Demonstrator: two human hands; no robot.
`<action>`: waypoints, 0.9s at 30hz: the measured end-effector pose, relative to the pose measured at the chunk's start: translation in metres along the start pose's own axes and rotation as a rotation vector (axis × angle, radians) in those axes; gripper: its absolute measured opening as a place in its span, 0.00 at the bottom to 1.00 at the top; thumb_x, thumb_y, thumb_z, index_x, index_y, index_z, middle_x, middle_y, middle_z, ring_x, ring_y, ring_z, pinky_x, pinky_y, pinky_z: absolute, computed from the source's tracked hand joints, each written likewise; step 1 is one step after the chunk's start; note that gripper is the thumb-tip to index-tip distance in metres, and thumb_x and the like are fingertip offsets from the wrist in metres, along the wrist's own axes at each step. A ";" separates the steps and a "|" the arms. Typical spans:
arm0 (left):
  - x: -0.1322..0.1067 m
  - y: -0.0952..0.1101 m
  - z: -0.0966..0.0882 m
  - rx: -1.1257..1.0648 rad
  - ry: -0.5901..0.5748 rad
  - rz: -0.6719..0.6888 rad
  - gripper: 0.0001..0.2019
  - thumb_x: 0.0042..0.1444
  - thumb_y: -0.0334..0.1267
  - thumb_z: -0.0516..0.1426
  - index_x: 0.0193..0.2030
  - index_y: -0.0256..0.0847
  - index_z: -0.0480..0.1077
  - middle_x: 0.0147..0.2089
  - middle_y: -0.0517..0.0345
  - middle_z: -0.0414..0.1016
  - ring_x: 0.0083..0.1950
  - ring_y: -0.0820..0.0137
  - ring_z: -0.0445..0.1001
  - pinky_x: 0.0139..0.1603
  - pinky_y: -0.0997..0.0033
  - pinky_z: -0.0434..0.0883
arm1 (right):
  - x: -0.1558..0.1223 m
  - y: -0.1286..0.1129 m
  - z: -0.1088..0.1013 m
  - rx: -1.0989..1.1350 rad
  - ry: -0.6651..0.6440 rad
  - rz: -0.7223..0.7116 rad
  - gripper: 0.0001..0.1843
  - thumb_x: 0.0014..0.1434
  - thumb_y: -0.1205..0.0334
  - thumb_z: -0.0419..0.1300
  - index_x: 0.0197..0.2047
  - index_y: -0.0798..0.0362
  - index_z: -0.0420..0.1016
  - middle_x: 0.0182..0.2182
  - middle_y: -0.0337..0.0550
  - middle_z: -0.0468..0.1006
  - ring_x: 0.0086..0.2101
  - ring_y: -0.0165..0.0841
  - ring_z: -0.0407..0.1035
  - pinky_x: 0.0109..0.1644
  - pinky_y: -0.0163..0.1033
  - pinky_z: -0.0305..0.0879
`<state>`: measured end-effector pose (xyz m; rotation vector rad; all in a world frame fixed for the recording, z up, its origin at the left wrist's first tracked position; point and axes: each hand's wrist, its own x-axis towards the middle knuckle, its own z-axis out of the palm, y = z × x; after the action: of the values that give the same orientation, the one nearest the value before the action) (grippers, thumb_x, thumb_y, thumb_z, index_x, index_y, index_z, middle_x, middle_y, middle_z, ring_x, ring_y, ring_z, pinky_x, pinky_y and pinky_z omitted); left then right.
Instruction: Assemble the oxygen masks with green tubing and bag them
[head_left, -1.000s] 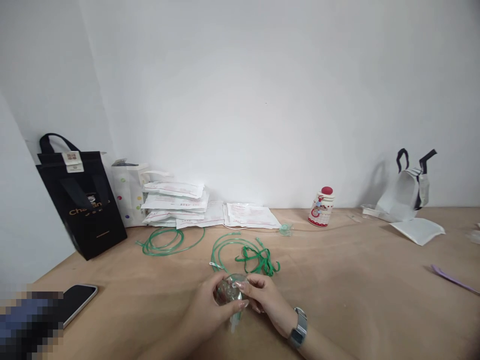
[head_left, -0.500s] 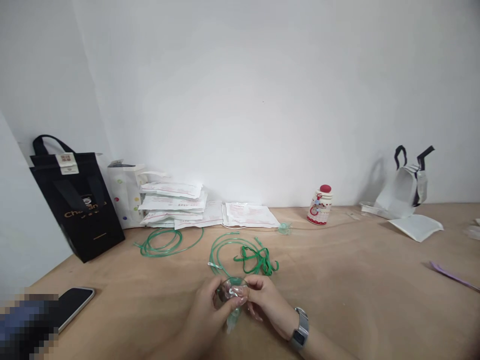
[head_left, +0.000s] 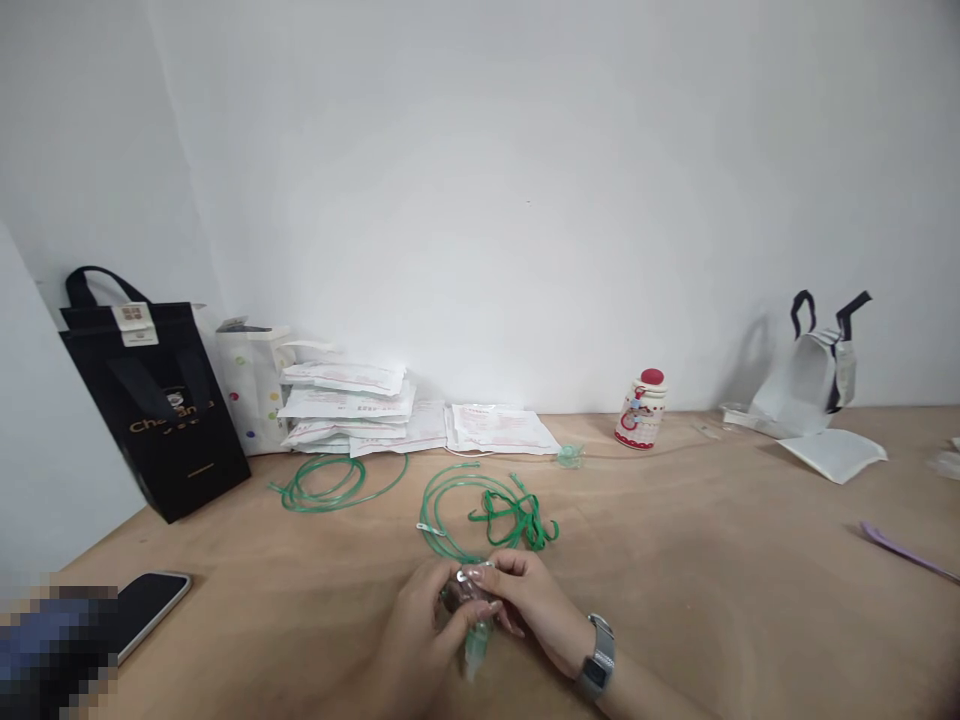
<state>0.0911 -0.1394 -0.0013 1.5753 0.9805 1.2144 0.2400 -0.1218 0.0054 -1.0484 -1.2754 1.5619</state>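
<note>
Both my hands meet low in the middle of the wooden table [head_left: 712, 560]. My left hand [head_left: 420, 630] and my right hand [head_left: 529, 600], which wears a grey wristwatch [head_left: 596, 665], are closed round a small clear plastic mask [head_left: 469, 595] with a pale green connector [head_left: 476, 650] pointing down towards me. Green tubing [head_left: 450, 500] runs from the mask back to a loop and a tangle of green strap [head_left: 517, 520] just behind my fingers.
A second green tube coil [head_left: 330, 485] lies at left. Stacked white sealed packets [head_left: 352, 405] line the wall, beside a black gift bag [head_left: 154, 400] and a dotted white box [head_left: 251, 385]. A phone [head_left: 150, 600] lies at front left. A red-capped bottle [head_left: 641, 410], white bag [head_left: 810, 375] and purple strip [head_left: 900, 550] are at right.
My fingers have folded tighter over the clear mask and turned it, so its green connector now sticks out lower towards me. The camera shifted slightly.
</note>
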 end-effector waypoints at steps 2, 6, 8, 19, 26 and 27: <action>0.000 0.003 0.001 -0.002 -0.027 -0.005 0.10 0.45 0.45 0.58 0.28 0.40 0.71 0.28 0.56 0.72 0.31 0.67 0.66 0.32 0.74 0.61 | 0.000 -0.001 -0.001 0.030 -0.013 0.003 0.18 0.41 0.51 0.64 0.18 0.57 0.65 0.08 0.29 0.60 0.10 0.19 0.50 0.12 0.26 0.41; 0.006 0.001 0.001 -0.059 -0.068 -0.058 0.14 0.51 0.47 0.52 0.26 0.38 0.69 0.26 0.58 0.69 0.30 0.69 0.65 0.32 0.73 0.61 | -0.001 -0.001 -0.002 0.058 -0.036 -0.010 0.18 0.42 0.50 0.64 0.22 0.57 0.67 0.10 0.31 0.64 0.10 0.20 0.53 0.12 0.26 0.44; 0.010 -0.004 0.000 -0.124 -0.055 -0.091 0.15 0.51 0.48 0.52 0.26 0.37 0.69 0.24 0.58 0.68 0.29 0.70 0.64 0.31 0.73 0.61 | 0.000 0.000 -0.002 0.042 -0.057 -0.028 0.19 0.45 0.47 0.60 0.23 0.58 0.68 0.12 0.33 0.66 0.12 0.22 0.56 0.13 0.27 0.47; 0.015 -0.010 -0.004 -0.152 0.095 -0.172 0.17 0.46 0.51 0.56 0.24 0.36 0.71 0.21 0.58 0.68 0.20 0.75 0.61 0.18 0.78 0.57 | 0.002 -0.012 -0.016 -0.296 0.299 -0.418 0.16 0.49 0.49 0.57 0.31 0.52 0.77 0.19 0.38 0.70 0.21 0.29 0.61 0.24 0.34 0.57; 0.021 -0.011 -0.009 -0.197 0.076 -0.224 0.20 0.41 0.53 0.57 0.24 0.34 0.71 0.23 0.55 0.70 0.27 0.69 0.67 0.19 0.78 0.62 | 0.005 -0.005 -0.010 -0.075 0.040 -0.295 0.20 0.51 0.45 0.54 0.38 0.54 0.65 0.15 0.31 0.67 0.12 0.23 0.55 0.16 0.30 0.50; 0.021 -0.011 -0.009 -0.186 0.074 -0.218 0.20 0.41 0.53 0.57 0.24 0.35 0.71 0.23 0.56 0.69 0.25 0.70 0.66 0.18 0.78 0.61 | 0.004 -0.005 -0.009 -0.070 -0.003 -0.293 0.19 0.51 0.46 0.55 0.37 0.54 0.63 0.15 0.31 0.68 0.12 0.23 0.56 0.16 0.29 0.51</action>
<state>0.0859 -0.1152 -0.0054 1.2530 1.0267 1.1813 0.2475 -0.1149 0.0085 -0.8572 -1.4244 1.3056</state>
